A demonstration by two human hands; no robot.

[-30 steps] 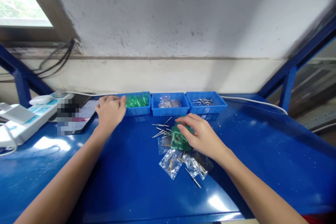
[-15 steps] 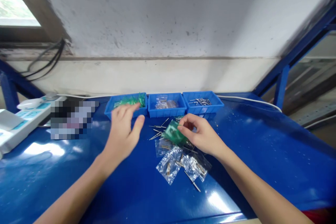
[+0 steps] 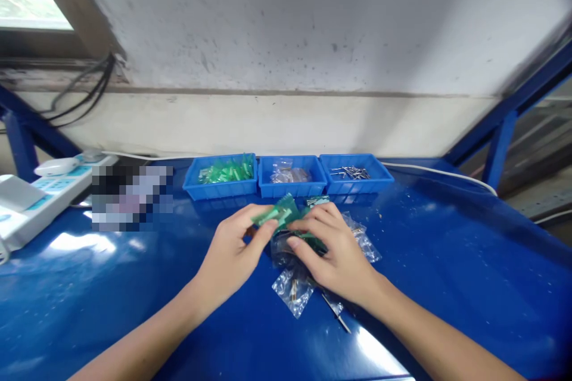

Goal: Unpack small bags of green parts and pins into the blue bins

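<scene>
My left hand (image 3: 235, 247) pinches a small green plastic bag (image 3: 283, 211) between thumb and fingers; pale green pieces show inside it. Against the bag's right side, my right hand (image 3: 333, 247) has its fingers curled over green plastic, and its fingertips partly hide what they grip. Below both hands lies a small clear bag (image 3: 294, 290) with thin metal pieces in it. Another clear bag (image 3: 366, 244) pokes out past my right hand. A loose thin metal pin (image 3: 336, 312) rests on the table near my right wrist.
Along the wall stand three blue bins: one of green bags (image 3: 227, 171), one of clear bags (image 3: 290, 175) and one of metal pins (image 3: 353, 173). At the left are a white power strip (image 3: 58, 184) and a blurred-out object (image 3: 127, 199). The tabletop (image 3: 447, 262) is glossy blue.
My left hand has come from over the left bin down to the green bag and closed on it. My right hand has spread over the pile, covering more of the clear bags.
</scene>
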